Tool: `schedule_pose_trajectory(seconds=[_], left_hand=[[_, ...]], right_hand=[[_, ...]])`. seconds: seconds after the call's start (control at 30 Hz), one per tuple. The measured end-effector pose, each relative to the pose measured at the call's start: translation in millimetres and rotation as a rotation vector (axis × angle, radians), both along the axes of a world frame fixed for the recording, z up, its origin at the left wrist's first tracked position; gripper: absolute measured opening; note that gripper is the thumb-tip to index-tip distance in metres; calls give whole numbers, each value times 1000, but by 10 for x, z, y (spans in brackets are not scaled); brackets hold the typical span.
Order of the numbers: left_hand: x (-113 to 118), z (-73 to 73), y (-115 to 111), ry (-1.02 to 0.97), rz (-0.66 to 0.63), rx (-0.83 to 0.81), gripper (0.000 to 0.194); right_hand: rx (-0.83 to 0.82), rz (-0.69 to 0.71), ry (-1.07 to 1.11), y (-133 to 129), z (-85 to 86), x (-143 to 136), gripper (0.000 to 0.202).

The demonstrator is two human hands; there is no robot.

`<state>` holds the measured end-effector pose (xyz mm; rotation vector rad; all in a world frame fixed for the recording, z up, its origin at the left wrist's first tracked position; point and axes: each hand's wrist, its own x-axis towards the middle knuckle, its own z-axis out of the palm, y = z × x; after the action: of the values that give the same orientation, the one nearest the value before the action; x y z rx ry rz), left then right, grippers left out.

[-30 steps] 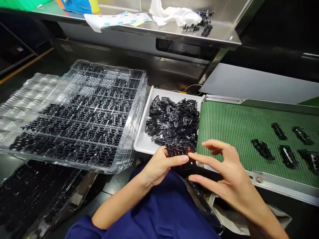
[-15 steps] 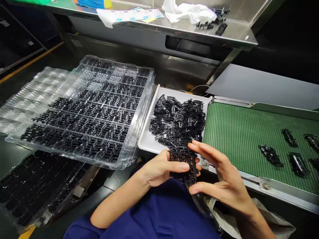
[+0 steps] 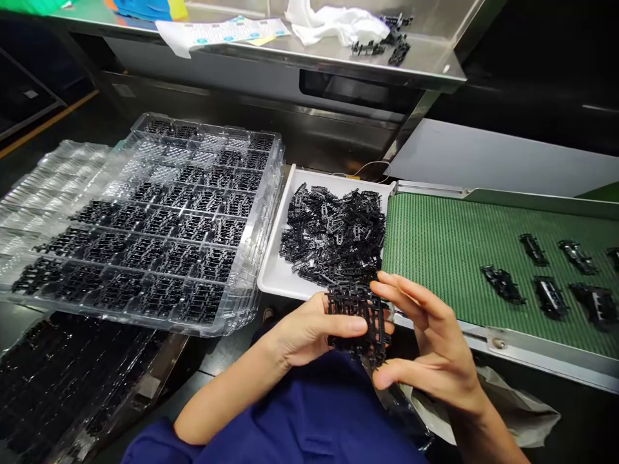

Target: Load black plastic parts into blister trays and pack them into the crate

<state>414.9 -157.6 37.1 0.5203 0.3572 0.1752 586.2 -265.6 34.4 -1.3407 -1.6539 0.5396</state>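
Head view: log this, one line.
left hand: holds black plastic parts | right hand: at their edge | white tray: parts heap | green belt: loose parts

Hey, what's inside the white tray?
The white tray holds heaped black plastic parts. Bare floor shows along the left; whatever lies beneath the heap is hidden.

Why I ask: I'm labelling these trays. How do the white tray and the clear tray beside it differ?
The white tray is opaque; the clear tray is see-through. The white tray is one undivided space, while the clear tray is split into compartments. The white tray's parts lie in a jumbled heap; the clear tray's parts sit in bunches. Both hold small black parts.
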Motion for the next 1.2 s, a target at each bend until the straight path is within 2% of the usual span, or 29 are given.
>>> schedule_pose_trajectory(seconds=[0.27,0.37,0.4,0.43,0.5,0.53,0.57,0.6,0.67,0.77,0.83,0.87,0.9,0.93,1.0,1.03,1.07,1.1,1.2], left_hand=[[69,-43,-22,67,-12,3,39],[119,-63,-56,140,12,46,35],[135,-65,-66,163,14,65,34],[150,-66,-74,183,9,84,33],[177,-68,-84,210,-15,113,35],[189,-71,-86,214,-28,125,35],[202,-75,-89,212,-36,140,36],[215,-80,-91,204,-42,156,35],[247,-87,-98,183,-46,184,34],[309,-82,-105,179,-26,201,32],[354,-72,-99,193,25,210,31],[375,-69,-92,201,51,216,30],[395,-69,-83,206,66,220,30],[411,-74,-71,205,65,218,31],[431,-97,-49,184,14,185,33],[433,-113,-42,165,-28,155,34],[431,-128,-38,143,-69,125,35],[426,-142,-39,122,-103,101,35],[391,-157,-73,91,-167,51,36]], right_hand=[[-104,23,-117,29,59,-17,90],[-189,4,-108,11,51,174,86],[-227,-87,-125,-14,40,314,75],[-267,-251,-172,-53,26,491,60],[-368,-714,-361,-166,-18,919,34],[-437,-930,-478,-232,-46,1143,30],[-522,-1070,-574,-297,-79,1356,28],[-606,-1149,-640,-356,-112,1543,27],[-717,-1179,-661,-442,-167,1805,24],[-709,-1198,-628,-494,-140,1859,22],[-536,-1184,-618,-500,-16,1681,25],[-425,-1126,-589,-500,75,1543,24],[-334,-1004,-538,-498,177,1385,23],[-276,-823,-471,-493,282,1216,21],[-317,-354,-323,-469,465,889,19],[-348,-171,-273,-447,527,746,18],[-359,-57,-243,-419,563,623,18],[-346,-24,-232,-386,571,522,18],[-244,-159,-251,-280,487,335,20]])
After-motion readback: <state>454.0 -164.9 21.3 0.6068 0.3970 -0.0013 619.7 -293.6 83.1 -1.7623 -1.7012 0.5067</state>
